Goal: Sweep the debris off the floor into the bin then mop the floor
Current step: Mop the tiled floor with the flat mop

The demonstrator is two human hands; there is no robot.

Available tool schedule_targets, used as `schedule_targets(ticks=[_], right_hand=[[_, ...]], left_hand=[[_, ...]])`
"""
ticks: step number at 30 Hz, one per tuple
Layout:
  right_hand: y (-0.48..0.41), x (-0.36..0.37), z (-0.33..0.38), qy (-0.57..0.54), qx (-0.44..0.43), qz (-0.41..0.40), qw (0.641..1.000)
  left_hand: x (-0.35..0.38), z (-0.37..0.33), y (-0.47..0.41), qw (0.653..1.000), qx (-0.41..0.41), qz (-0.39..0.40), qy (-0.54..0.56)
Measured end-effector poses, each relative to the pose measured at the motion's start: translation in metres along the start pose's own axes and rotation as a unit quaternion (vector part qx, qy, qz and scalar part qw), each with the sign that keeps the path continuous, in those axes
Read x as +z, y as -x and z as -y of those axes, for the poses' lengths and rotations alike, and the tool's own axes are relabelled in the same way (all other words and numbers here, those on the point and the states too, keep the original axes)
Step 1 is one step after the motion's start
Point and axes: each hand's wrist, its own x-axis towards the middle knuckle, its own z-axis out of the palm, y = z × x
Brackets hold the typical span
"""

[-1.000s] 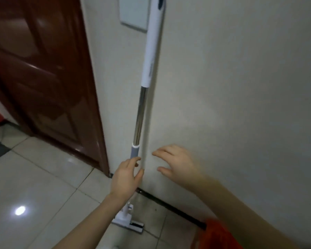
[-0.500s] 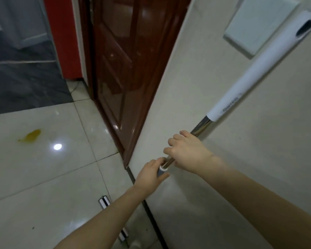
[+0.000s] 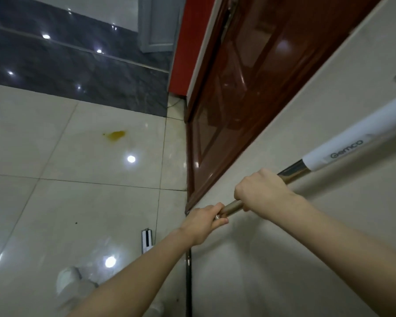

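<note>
While both hands are clamped on the mop (image 3: pixel 343 146), it slants across the pale wall (image 3: pixel 284 259), running up toward the right. The left hand (image 3: pixel 202 223) is low on the shaft, fingers curled round it and thumb tucked underneath. The right hand (image 3: pixel 262 193) sits just above, knuckles up, wrapped round the shiny steel section. Only a short stretch of metal shows between the two hands. Above the right hand the steel gives way to a white sleeve with grey lettering. Down below, the mop head (image 3: pixel 146 240) peeks out past the left forearm, a narrow white-and-dark bar over the glossy cream floor (image 3: pixel 55 202). It lies close to the dark skirting strip (image 3: pixel 188 271) at the foot of the wall, and whether it touches the tiles I can't tell. Out on the floor, well apart from the mop head, sits a yellow-orange spill (image 3: pixel 116 135), and a tiny dark speck (image 3: pixel 76 223) lies nearer. A brown wooden door (image 3: pixel 238 99) stands beside the wall, with a band of dark tiles (image 3: pixel 78 72) beyond the cream ones.
</note>
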Motion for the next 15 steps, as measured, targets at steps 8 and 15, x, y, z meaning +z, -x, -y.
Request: schedule_targets(ticks=[8,15], right_hand=[[-0.031,-0.066,0.006,-0.006,0.014,-0.074,0.997],[-0.084,-0.092,0.038,-0.122,0.118,-0.054,0.984]], left_hand=[[-0.089,0.03,0.004,0.996,0.018,-0.007,-0.082],[-0.168,0.096,-0.001,0.977,0.065,0.065,-0.194]])
